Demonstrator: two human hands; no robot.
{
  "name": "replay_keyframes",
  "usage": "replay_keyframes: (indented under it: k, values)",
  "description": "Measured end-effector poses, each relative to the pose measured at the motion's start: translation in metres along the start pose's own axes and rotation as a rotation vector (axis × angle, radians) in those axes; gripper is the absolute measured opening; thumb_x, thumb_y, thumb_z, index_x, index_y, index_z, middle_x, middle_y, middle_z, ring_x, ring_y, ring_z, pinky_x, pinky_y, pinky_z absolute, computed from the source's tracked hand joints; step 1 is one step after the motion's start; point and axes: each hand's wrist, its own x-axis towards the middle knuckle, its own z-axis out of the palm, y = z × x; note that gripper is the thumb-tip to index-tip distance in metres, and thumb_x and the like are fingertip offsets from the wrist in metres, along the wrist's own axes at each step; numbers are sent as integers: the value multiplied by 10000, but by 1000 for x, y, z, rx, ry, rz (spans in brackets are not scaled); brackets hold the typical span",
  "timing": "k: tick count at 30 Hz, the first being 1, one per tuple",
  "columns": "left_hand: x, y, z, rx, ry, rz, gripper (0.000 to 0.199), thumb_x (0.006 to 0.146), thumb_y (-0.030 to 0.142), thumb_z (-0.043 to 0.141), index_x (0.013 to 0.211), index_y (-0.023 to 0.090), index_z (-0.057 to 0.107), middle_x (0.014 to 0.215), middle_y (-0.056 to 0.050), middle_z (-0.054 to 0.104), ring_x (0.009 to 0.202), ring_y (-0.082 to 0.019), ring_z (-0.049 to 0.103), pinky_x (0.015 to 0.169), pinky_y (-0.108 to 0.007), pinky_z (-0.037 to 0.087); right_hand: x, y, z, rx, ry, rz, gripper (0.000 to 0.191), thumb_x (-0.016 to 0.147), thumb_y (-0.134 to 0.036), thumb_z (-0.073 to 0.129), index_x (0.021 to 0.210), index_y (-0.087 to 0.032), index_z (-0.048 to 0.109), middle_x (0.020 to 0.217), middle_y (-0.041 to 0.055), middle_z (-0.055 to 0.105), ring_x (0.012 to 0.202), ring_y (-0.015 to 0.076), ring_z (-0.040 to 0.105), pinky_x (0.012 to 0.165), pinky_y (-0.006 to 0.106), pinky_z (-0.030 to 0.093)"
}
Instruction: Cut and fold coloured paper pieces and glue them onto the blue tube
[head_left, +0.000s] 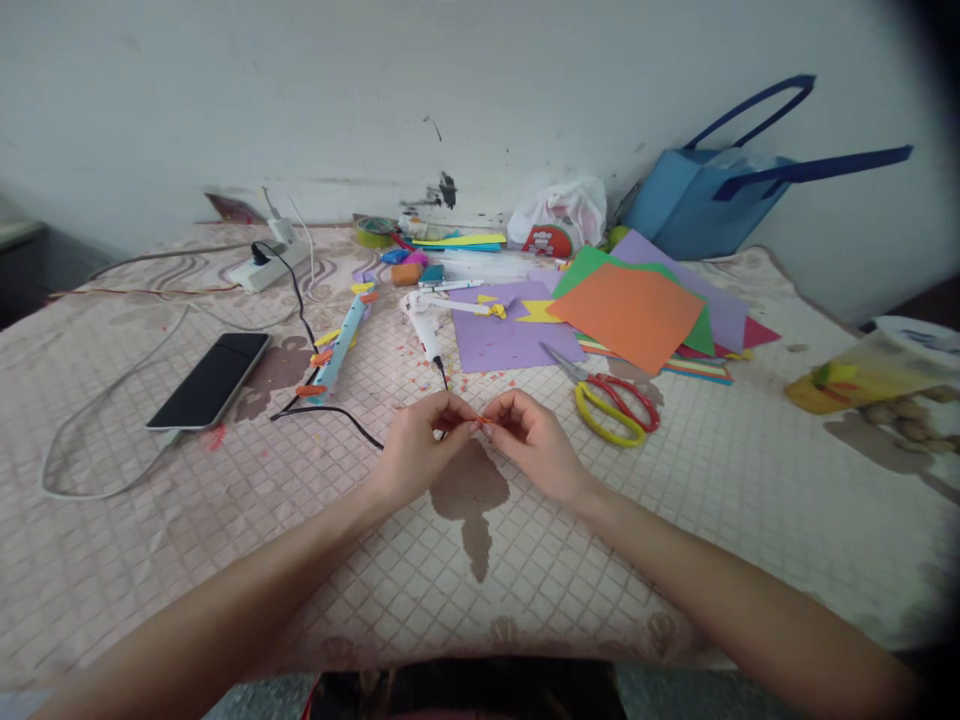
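Observation:
My left hand (421,440) and my right hand (536,440) meet above the middle of the table, thumbs and forefingers pinched. Between the fingertips is a small orange piece of paper (484,420), mostly hidden by the fingers. Just beyond my hands lies a white hot glue gun (424,330) with a black cord. Scissors (611,400) with red and yellow handles rest to the right of my right hand. A light blue paper strip (341,345) with yellow and orange paper pieces along it lies beyond my left hand.
Coloured paper sheets (626,312) are piled at the back right, near a blue bag (697,205). A phone (214,380) on a charging cable and a power strip (270,265) occupy the left. At far right stands a clear plastic container (862,370). Paper scraps dot the patterned tablecloth (360,590).

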Motion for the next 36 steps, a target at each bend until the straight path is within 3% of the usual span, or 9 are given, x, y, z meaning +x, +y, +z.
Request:
replay_keyframes:
  k: [7, 15, 26, 36]
  values:
    - [1, 6, -3, 34, 0, 14, 83, 805, 221, 586, 796, 161, 643, 799, -47, 673, 754, -155, 620, 724, -290, 498, 1, 1, -3, 85, -46, 70, 82, 829, -289, 564, 846, -212, 543, 794, 2, 577, 723, 130, 552, 673, 281, 460]
    - [1, 6, -2, 54, -27, 14, 88, 806, 227, 583, 788, 159, 636, 786, -48, 662, 734, -153, 607, 704, -290, 487, -2, -1, -4, -57, -32, -55, 103, 831, -172, 527, 917, -229, 536, 840, 6, 587, 788, 138, 571, 724, 289, 464]
    - [2, -1, 2, -175, -36, -49, 179, 780, 232, 621, 926, 150, 560, 808, -49, 647, 760, -147, 627, 704, -283, 501, -3, -2, -3, -86, -36, -59, 126, 841, -162, 512, 942, -233, 537, 843, 8, 596, 784, 137, 579, 722, 291, 473]
    - [1, 1, 0, -99, -16, -45, 145, 789, 230, 600, 915, 157, 599, 819, -52, 658, 768, -152, 625, 709, -287, 503, -3, -5, -1, -57, -41, -26, 119, 800, -186, 572, 908, -228, 540, 834, 13, 596, 761, 140, 572, 708, 295, 483]
